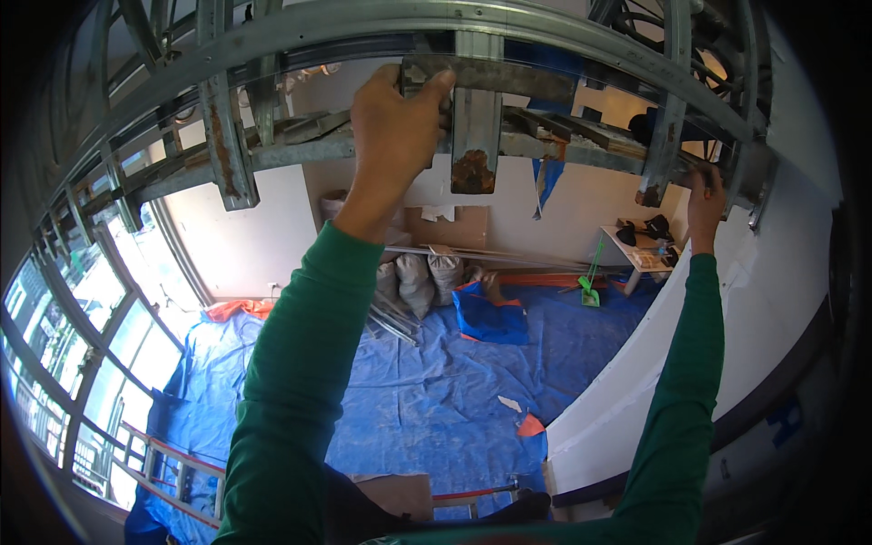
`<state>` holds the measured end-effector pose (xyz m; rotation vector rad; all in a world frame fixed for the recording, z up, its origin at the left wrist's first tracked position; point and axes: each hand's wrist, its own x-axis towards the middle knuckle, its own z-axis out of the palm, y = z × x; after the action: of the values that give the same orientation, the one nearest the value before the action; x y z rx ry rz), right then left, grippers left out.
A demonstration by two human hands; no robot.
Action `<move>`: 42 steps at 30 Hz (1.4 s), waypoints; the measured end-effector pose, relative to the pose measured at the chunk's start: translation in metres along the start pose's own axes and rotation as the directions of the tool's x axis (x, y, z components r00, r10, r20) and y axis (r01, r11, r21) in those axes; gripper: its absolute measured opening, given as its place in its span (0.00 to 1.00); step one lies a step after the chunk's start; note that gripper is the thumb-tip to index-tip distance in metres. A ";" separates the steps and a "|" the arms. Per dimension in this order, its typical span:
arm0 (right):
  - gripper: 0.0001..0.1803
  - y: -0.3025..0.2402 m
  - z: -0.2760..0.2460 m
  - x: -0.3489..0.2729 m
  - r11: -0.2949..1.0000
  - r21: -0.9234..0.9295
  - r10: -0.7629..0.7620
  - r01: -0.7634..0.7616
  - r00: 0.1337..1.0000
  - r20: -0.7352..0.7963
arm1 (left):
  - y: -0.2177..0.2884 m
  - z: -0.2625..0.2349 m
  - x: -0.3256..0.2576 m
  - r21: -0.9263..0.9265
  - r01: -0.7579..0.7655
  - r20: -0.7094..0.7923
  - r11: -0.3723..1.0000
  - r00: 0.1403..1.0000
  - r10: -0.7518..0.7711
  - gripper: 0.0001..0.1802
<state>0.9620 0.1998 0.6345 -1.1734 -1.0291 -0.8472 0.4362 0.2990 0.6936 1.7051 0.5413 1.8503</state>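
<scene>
Above me a galvanized metal stud frame (581, 41) crosses the view, with short rusty-ended studs hanging from it. My left hand (395, 127) is closed on a flat grey metal bar (509, 78), the thumb pressed on its face near the left end. That bar lies level across the middle stud (475, 136). Farther right, my right hand (707, 200) has its fingers curled over the lower metal rail (745, 182) near the frame's right end. Part of its grip is hidden by the rail.
Blue tarp (409, 391) covers the floor far below. Filled sacks (415, 283) and metal lengths lie by the back wall. A green dustpan (589, 295) and a small table (640, 257) stand at right. Windows and a ladder (173, 454) are at left; a white wall (627, 391) rises at right.
</scene>
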 end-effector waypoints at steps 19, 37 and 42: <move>0.14 -0.007 -0.013 0.005 1.000 -0.010 0.029 -0.028 0.993 0.112 | 0.004 0.006 -0.005 -0.031 0.024 -0.041 0.999 0.999 -0.025 0.15; 0.17 -0.010 -0.024 0.008 0.993 0.117 0.000 -0.018 0.988 0.154 | 0.006 0.005 -0.004 -0.032 0.038 -0.028 0.999 0.999 -0.039 0.14; 0.23 -0.087 -0.046 -0.012 0.955 0.294 0.046 -0.030 0.998 -0.049 | 0.003 0.007 -0.002 -0.020 0.030 -0.046 0.999 0.998 -0.031 0.16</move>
<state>0.8864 0.1378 0.6473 -0.9101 -1.0437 -0.6662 0.4424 0.2953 0.6946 1.6361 0.5637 1.8720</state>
